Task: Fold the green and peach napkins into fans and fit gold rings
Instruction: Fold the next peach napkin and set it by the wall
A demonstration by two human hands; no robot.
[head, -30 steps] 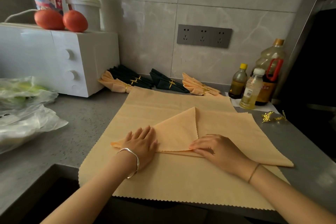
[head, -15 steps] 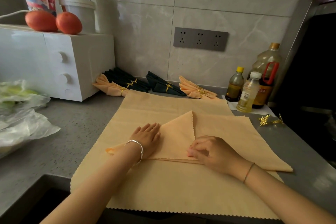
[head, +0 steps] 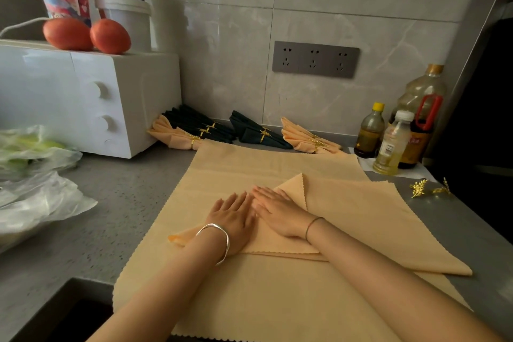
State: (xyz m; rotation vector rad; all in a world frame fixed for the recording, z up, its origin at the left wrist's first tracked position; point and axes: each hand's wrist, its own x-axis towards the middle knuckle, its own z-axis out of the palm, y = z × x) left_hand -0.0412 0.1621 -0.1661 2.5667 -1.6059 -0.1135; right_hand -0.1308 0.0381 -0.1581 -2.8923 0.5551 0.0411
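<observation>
1. We see a peach napkin (head: 361,219) lying in the middle of the grey counter (head: 111,216). It is folded into a wide, flat triangle with its peak pointing toward the wall.
2. Its edges are cut in a fine zigzag. One flap is laid over from the left, and its scalloped edge runs from the peak down across the middle.
3. The cloth is matte and smooth. Its long folded edge faces us, and the left tip pokes out beside the left wrist.
4. Beneath it a second peach cloth (head: 249,300) is spread flat. It reaches from near the wall to the counter's front edge, and faint straight creases cross its far part.
5. Our left hand (head: 233,216) lies palm down on the left flap, fingers straight and close together, gripping nothing. A silver bangle (head: 219,241) sits on the wrist.
6. Our right hand (head: 277,211) lies flat in the same way, close against the left. Its fingers are stretched toward the flap's upper edge and it only presses on the cloth.
7. Against the wall lie finished fans, peach fans (head: 302,136) at both ends and dark green fans (head: 200,125) between. Each is cinched by a gold band (head: 265,134).
8. Two loose gold rings (head: 429,189) with leaf shapes rest on the counter to the right, apart from the napkin's corner.
</observation>
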